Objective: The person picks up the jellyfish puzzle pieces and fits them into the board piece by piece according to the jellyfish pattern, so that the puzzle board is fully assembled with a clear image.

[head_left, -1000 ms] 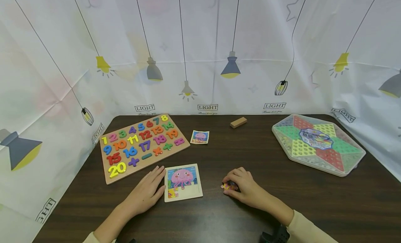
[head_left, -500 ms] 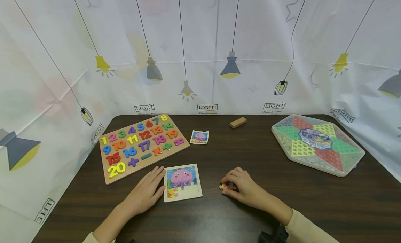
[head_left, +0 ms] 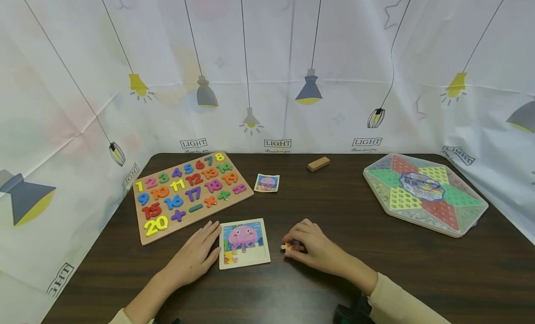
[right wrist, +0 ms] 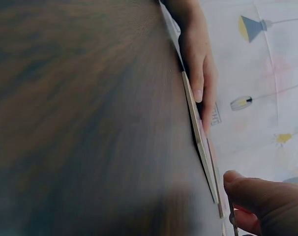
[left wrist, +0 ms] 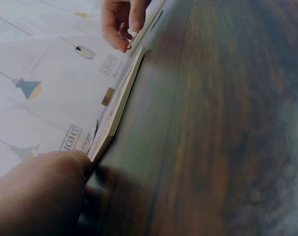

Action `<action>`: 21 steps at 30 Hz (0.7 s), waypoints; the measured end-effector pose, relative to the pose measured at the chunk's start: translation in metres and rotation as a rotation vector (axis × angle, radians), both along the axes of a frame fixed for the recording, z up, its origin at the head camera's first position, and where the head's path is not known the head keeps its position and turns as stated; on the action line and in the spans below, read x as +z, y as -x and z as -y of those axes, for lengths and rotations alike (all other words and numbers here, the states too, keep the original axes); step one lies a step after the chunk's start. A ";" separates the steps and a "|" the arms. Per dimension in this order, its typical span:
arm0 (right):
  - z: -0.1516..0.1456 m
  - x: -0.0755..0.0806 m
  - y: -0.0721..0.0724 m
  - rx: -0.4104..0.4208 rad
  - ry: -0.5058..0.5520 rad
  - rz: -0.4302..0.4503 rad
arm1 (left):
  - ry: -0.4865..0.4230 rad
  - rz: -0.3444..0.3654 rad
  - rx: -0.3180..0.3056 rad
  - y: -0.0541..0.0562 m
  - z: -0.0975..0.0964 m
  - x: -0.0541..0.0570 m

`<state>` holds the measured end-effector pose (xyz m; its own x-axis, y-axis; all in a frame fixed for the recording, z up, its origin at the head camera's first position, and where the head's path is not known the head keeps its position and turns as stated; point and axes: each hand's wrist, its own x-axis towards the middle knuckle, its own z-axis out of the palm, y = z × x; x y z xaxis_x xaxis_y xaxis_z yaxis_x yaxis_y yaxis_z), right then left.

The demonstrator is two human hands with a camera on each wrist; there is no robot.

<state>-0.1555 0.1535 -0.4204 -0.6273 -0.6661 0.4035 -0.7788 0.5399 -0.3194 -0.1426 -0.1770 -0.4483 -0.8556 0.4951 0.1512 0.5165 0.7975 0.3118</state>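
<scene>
A square jigsaw tray (head_left: 255, 256) with a pink jellyfish picture lies in front of the person; its lower right part shows bare wood. The left hand (head_left: 196, 254) lies with extended fingers along the tray's left edge, touching it. Right of the tray, the right hand (head_left: 311, 247) pinches a small yellow and brown jigsaw piece (head_left: 288, 246) between thumb and fingers, apart from the tray. Fingers hide much of that piece. In the right wrist view the thumb (right wrist: 257, 191) shows near the tray's edge (right wrist: 200, 140).
A number board (head_left: 188, 194) lies behind the left hand. Farther back are a small jellyfish picture card (head_left: 266, 183) and a wooden block (head_left: 318, 164). A hexagonal game board (head_left: 426, 191) lies at the right. A printed curtain (head_left: 267, 73) hangs behind the table.
The right hand has moved left, toward the tray, with the jigsaw piece in its fingers. The left hand and the tray have stayed in place.
</scene>
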 end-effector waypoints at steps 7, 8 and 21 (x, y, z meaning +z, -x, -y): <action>0.017 0.004 0.002 0.031 -0.011 0.000 | -0.008 0.002 -0.002 0.000 0.001 -0.001; 0.019 0.004 0.003 0.035 -0.012 0.005 | -0.009 0.002 -0.002 0.000 0.001 -0.001; 0.044 0.002 0.007 0.105 -0.022 0.015 | -0.011 0.001 -0.001 0.000 0.000 0.001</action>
